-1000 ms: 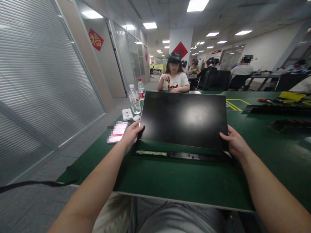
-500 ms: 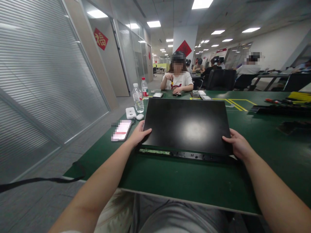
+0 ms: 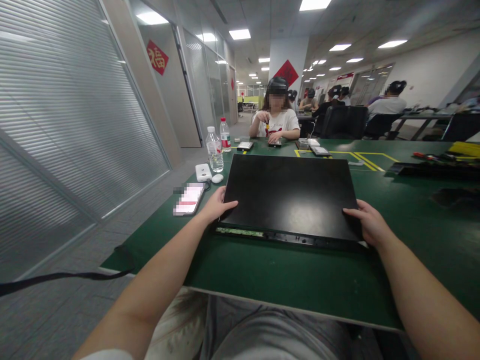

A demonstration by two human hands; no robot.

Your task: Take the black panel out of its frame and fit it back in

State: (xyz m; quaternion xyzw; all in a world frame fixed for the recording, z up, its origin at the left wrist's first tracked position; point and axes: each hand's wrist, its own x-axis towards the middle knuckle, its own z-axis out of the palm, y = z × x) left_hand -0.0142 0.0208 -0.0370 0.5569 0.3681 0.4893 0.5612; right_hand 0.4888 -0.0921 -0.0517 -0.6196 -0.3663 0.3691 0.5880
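A large black flat panel (image 3: pixel 290 195) lies nearly flat on the green table (image 3: pixel 285 275), over a frame whose near edge shows a strip of green circuit board (image 3: pixel 240 231). My left hand (image 3: pixel 217 204) grips the panel's near left corner, thumb on top. At the near right corner, my right hand (image 3: pixel 369 222) holds the edge, fingers curled round it.
Left of the panel lie a phone (image 3: pixel 188 198), a white box (image 3: pixel 203 172), a small white puck (image 3: pixel 217 178) and two water bottles (image 3: pixel 215 149). A person (image 3: pixel 276 120) sits across the table. Tools and dark parts (image 3: pixel 435 169) lie at the right. A black strap (image 3: pixel 56 277) hangs off the left corner.
Both hands have lowered the black panel from a tilted, raised position until it rests almost flat on the frame. The far edge came down, uncovering things on the table behind it.
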